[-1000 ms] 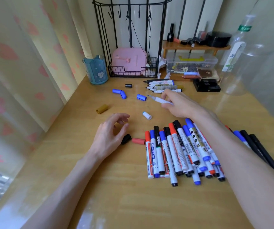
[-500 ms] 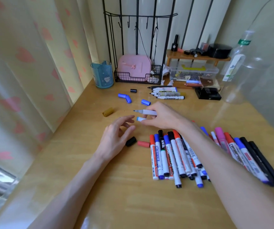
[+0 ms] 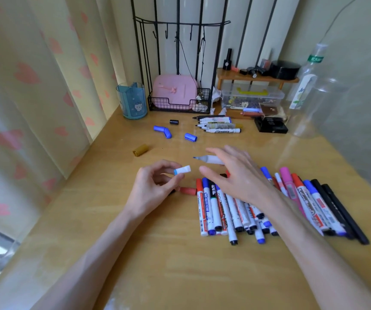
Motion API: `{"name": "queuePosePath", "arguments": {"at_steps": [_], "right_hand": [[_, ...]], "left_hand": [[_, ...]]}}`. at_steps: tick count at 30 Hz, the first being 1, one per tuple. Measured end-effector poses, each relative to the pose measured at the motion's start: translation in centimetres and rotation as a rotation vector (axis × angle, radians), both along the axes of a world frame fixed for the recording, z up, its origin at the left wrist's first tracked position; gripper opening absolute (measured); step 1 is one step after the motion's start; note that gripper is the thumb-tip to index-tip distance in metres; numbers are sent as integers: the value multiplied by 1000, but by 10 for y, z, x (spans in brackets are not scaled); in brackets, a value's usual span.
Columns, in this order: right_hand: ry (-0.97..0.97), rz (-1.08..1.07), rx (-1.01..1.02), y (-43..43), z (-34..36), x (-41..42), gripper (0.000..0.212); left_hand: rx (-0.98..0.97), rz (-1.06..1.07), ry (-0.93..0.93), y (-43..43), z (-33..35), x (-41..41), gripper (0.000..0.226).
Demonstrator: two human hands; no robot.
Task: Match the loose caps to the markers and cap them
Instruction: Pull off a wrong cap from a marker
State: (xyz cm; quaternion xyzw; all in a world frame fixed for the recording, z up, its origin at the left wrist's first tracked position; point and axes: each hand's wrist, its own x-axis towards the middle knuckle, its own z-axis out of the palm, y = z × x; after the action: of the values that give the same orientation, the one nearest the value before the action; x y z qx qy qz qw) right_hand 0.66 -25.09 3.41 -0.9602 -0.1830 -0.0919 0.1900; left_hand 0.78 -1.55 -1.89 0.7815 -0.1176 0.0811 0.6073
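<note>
Cap (image 3: 182,170) is now pinched in the left hand (image 3: 155,189), off the surface (image 3: 135,253); right hand (image 3: 236,175) holds the bare marker (image 3: 209,159) close, ready for capping.

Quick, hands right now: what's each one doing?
Left hand: pinches the white cap with a blue end.
Right hand: fingers spread over the uncapped marker; grip cannot be told.

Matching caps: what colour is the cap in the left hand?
The cap is white with a blue end; head view.

Soft bright daylight, glare on the desk (image 3: 291,153), edges warped and blurred.
</note>
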Motion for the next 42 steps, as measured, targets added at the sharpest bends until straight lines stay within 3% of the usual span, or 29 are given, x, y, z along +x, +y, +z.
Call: {"name": "queuePosePath", "arguments": {"at_steps": [5, 11, 23, 32, 37, 42], "right_hand": [[-197, -54, -80, -28, -22, -28, 52], [-360, -28, -7, -33, -19, -40, 33], [-429, -18, -23, -29, -18, -43, 36], [-427, -23, -54, -30, -20, -44, 39], [-430, 27, -39, -25, -27, -42, 34], [-441, 71, 30, -22, -29, -40, 25]], "left_hand": [[-50, -47, 10, -7, 4, -9, 13], [-55, -114, 4, -10, 7, -15, 14], [-34, -151, -10, -10, 5, -15, 25], [-11, -162, -6, -10, 5, -15, 18], [101, -172, -29, -15, 3, -18, 13], [271, -102, -212, -12, 5, -20, 14]]}}
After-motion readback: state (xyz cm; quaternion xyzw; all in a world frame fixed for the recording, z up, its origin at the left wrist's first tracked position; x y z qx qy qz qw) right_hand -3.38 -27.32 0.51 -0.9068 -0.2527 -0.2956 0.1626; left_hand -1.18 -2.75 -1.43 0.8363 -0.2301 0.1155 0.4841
